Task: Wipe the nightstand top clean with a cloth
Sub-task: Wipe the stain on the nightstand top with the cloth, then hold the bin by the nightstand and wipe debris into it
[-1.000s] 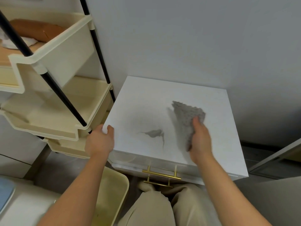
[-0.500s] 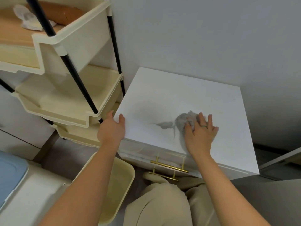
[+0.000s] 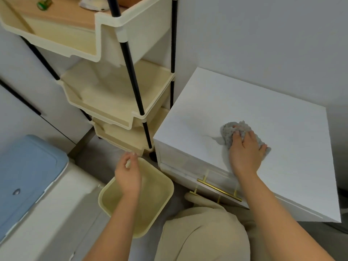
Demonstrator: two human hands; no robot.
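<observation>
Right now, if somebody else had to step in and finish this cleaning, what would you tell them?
Right hand grips the bunched grey cloth, pressing it onto the nightstand top near the front edge.
Left hand holds nothing, fingers loosely curled, above the cream bin on the floor.
Done: wiping is under way.
Left: a faint grey smear lies just left of the cloth; wipe it, then the remaining surface.
</observation>
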